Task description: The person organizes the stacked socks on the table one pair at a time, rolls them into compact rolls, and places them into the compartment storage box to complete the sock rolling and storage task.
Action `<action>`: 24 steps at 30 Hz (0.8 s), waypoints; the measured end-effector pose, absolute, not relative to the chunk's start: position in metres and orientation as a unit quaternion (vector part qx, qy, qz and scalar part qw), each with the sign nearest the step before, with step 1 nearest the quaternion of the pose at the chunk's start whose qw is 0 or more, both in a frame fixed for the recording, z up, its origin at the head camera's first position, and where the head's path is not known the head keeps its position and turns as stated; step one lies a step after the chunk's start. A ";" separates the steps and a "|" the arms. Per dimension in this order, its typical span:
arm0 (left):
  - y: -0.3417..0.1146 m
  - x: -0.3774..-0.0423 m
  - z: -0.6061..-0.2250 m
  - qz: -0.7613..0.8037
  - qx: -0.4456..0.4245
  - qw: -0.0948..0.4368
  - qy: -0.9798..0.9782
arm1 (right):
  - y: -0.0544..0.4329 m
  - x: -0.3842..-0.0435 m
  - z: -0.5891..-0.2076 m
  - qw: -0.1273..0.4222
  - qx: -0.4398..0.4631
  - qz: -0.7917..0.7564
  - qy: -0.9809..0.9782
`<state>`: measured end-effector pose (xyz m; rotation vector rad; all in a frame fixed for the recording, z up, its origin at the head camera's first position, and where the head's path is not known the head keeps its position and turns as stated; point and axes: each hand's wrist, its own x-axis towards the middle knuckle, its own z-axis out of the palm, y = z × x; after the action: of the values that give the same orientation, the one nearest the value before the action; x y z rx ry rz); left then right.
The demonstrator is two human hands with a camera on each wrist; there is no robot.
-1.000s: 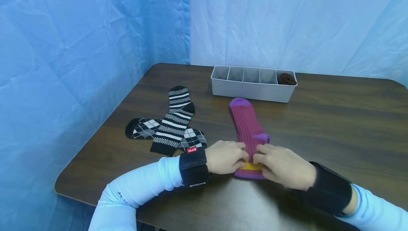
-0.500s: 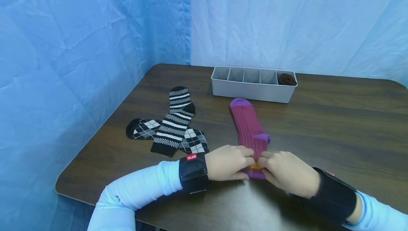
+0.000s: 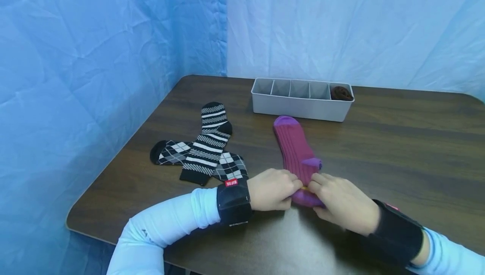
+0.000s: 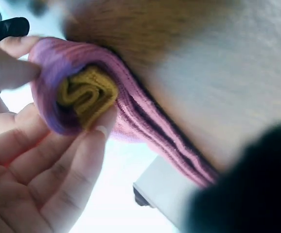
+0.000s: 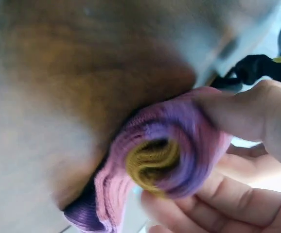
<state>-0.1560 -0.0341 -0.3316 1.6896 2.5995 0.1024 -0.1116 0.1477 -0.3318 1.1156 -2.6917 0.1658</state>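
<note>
A magenta sock (image 3: 297, 150) with purple toe and heel lies on the table, toe pointing away. Its near end is rolled up, and both wrist views show a spiral with a yellow core inside a purple band. From the left side my left hand (image 3: 273, 189) pinches the roll; my right hand (image 3: 342, 201) grips its other end. In the left wrist view the left fingers (image 4: 77, 179) curl under the roll (image 4: 53, 63). More than one sock layer shows in the flat part behind it.
Left of the hands, a black-and-white striped sock (image 3: 208, 148) lies across an argyle sock (image 3: 174, 153). A grey divided box (image 3: 299, 108) stands at the back, with a rolled brown sock (image 3: 341, 93) in its right compartment. Blue sheeting (image 3: 151, 26) hangs behind the table.
The sock's cuff end has turned over into a roll, covering most of the yellow stripe. Both hands have shifted slightly at the cuff. The other socks and the box have stayed put.
</note>
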 end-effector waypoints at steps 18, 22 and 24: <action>-0.042 -0.169 -0.322 0.161 0.457 0.258 0.836 | 0.150 -0.119 -0.326 -0.050 0.357 0.114 -0.926; -0.040 -0.166 -0.320 0.111 0.470 0.199 0.853 | 0.149 -0.117 -0.326 -0.035 0.355 0.090 -0.930; -0.039 -0.164 -0.319 0.087 0.472 0.159 0.863 | 0.149 -0.116 -0.326 -0.001 0.368 0.058 -0.928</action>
<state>-0.1640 -0.0395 -0.3190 1.3503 2.4655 0.2480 -0.1160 0.1492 -0.3259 1.1580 -2.9173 0.1836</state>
